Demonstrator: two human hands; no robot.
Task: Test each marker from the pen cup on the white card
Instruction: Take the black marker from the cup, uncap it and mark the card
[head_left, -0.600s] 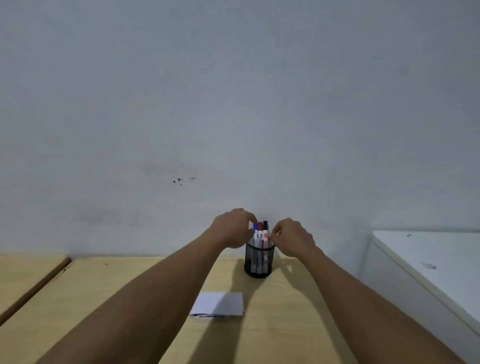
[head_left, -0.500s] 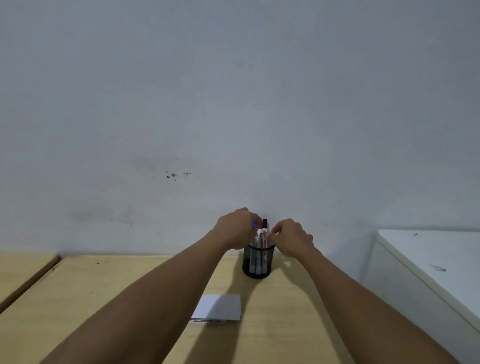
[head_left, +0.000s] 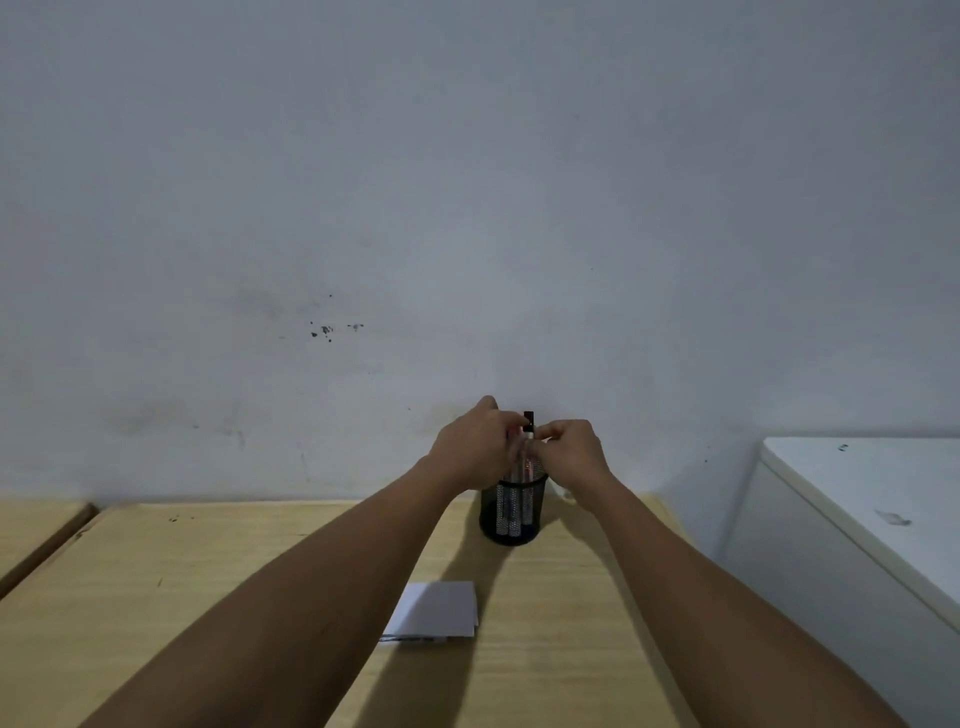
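Pen cup (head_left: 511, 512) stands on the tabletop (head_left: 156, 597) near the wall (head_left: 467, 208), markers (head_left: 528, 431) upright in it. Your left hand (head_left: 475, 449) and right hand (head_left: 569, 449) meet above its rim. Card (head_left: 436, 608) lies nearer you, slightly left. Cabinet (head_left: 857, 519) right of tabletop.

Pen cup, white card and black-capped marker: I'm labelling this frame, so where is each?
pen cup (head_left: 511, 514): head view, front mesh wall.
white card (head_left: 441, 608): head view, middle of its top face.
black-capped marker (head_left: 528, 419): head view, black cap above the hands.

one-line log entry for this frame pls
stage: picking marker | left hand: at markers above black mesh pen cup | right hand: same | grip: unclear | white card: flat on wooden table
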